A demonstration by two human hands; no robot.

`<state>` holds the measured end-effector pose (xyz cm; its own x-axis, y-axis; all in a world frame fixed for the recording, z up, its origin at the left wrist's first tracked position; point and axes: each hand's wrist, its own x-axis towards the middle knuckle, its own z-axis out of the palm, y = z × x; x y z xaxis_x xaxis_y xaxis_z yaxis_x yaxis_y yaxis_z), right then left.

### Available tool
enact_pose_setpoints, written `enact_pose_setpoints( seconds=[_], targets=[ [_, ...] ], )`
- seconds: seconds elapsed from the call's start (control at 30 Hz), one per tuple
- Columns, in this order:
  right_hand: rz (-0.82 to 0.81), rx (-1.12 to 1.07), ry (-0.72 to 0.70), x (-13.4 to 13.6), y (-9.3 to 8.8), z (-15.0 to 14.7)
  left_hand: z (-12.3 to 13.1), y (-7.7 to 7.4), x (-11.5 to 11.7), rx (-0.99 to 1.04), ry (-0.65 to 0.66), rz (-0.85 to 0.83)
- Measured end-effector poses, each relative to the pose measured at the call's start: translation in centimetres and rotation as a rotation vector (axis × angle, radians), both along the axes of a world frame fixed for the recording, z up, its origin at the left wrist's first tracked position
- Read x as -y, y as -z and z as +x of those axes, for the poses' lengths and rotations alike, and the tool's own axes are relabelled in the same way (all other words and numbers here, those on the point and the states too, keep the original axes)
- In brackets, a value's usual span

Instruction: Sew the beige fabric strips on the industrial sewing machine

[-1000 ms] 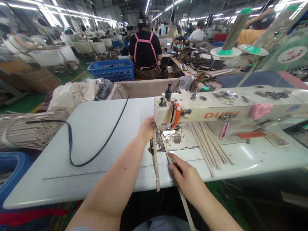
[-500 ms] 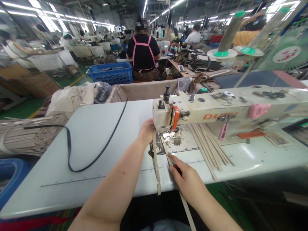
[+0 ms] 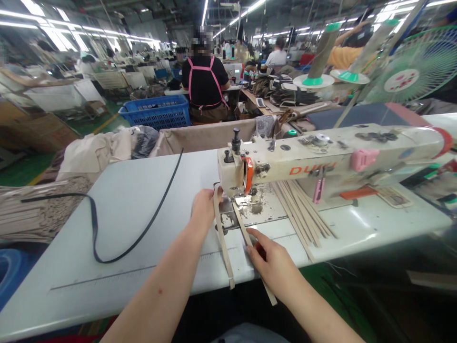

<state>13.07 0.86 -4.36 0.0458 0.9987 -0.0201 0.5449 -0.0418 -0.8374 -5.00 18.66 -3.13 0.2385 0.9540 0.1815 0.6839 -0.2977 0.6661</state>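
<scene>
Since prev. frame strap (image 3: 243, 228) end sits nearer bench (image 3: 143, 190) front edge; left hand (image 3: 203, 209) w/ fingers hidden by sewing machine (image 3: 321, 164), grip unclear, right hand (image 3: 273, 264) pinches strap.

strip-lit hall (image 3: 228, 9), green floor (image 3: 17, 171), seemingly crowded worktables (image 3: 264, 102).

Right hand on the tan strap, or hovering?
Touching. Head view shows the right hand fingertips pressed on the tan strap at the table edge.
</scene>
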Motion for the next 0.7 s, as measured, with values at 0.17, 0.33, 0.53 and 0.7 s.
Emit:
enact_pose_setpoints(
  seconds=[0.17, 0.33, 0.53, 0.7],
  targets=[
    [0.006, -0.001, -0.003, 0.1, -0.1, 0.2, -0.2, -0.3, 5.2, 0.006, 0.224, 0.103],
    [0.131, 0.160, 0.110, -0.8, -0.8, 2.9, -0.6, 0.6, 7.8, -0.208, 0.306, 0.162],
    [0.143, 0.707, 0.386, -2.2, -1.0, 7.6, -0.7, 1.4, 7.1, -0.235, 0.291, 0.203],
    [0.128, 0.877, 0.369, -2.7, -0.1, 8.5, -0.7, 1.7, 7.1, -0.248, 0.289, 0.227]
  ],
)
